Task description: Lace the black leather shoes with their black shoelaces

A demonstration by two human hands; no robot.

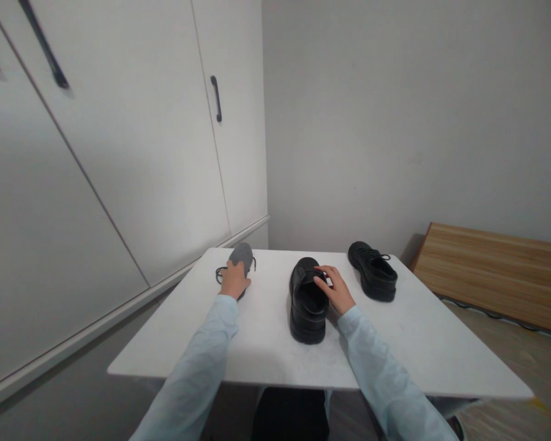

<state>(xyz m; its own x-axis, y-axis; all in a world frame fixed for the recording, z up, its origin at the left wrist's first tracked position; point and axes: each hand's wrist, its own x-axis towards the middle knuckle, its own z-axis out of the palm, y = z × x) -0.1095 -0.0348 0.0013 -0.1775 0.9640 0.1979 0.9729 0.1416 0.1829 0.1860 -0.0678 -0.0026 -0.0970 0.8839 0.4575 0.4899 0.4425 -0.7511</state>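
Observation:
A grey insole-shaped piece (pixel 242 252) lies flat near the table's far left corner, with black shoelace (pixel 219 274) showing on both sides of it. My left hand (pixel 236 280) is closed over its near part and covers much of it. In the middle of the table a black shoe (pixel 308 321) stands upright, toe pointing away and opening towards me; no lace shows in it. My right hand (pixel 336 289) grips the right side of its opening near the tongue, thumb and fingers bent. A second black shoe (pixel 376 275), laced, stands farther right, apart from both hands.
All of this rests on a white table (pixel 266 343) with rounded corners. White cabinet doors (pixel 133 141) with dark handles rise on the left, and a grey wall (pixel 395 122) stands behind. A wood-grain board (pixel 496 275) leans at the right above the floor.

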